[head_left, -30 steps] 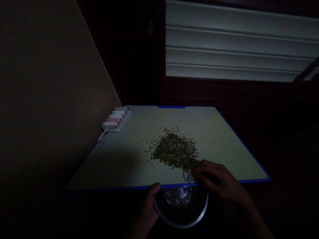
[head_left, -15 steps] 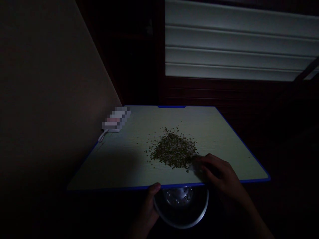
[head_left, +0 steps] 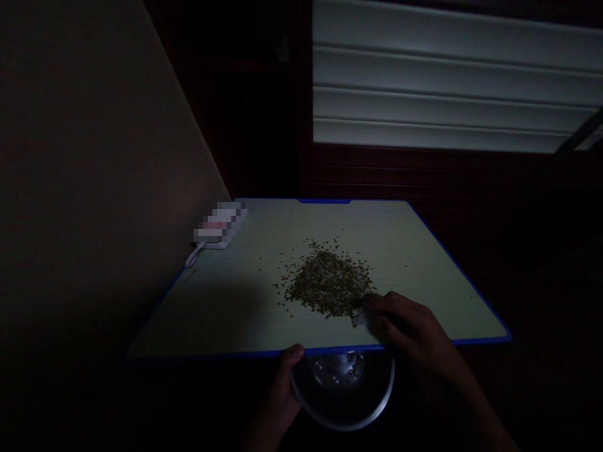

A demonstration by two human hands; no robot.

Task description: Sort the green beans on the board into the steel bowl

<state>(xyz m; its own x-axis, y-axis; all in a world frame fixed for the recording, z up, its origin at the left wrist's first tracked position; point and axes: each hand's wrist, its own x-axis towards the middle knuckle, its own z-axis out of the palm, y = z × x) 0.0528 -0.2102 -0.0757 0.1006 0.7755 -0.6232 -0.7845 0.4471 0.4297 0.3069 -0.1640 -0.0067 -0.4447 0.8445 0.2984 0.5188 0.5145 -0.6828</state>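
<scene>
Currently gripping one metal bowl (head_left: 349,427) by its side with left hand (head_left: 284,388), just under the near edge of one blue-rimmed table (head_left: 221,326); pinching one pale piece (head_left: 360,317), too dim to identify, with right hand (head_left: 421,328), beside one mid-table heap of seeds (head_left: 327,282), too many to count, well apart from one white object (head_left: 220,225) with one strap (head_left: 192,256)

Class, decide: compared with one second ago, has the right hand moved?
Yes: the right hand has shifted slightly forward, away from the near blue board edge.
</scene>
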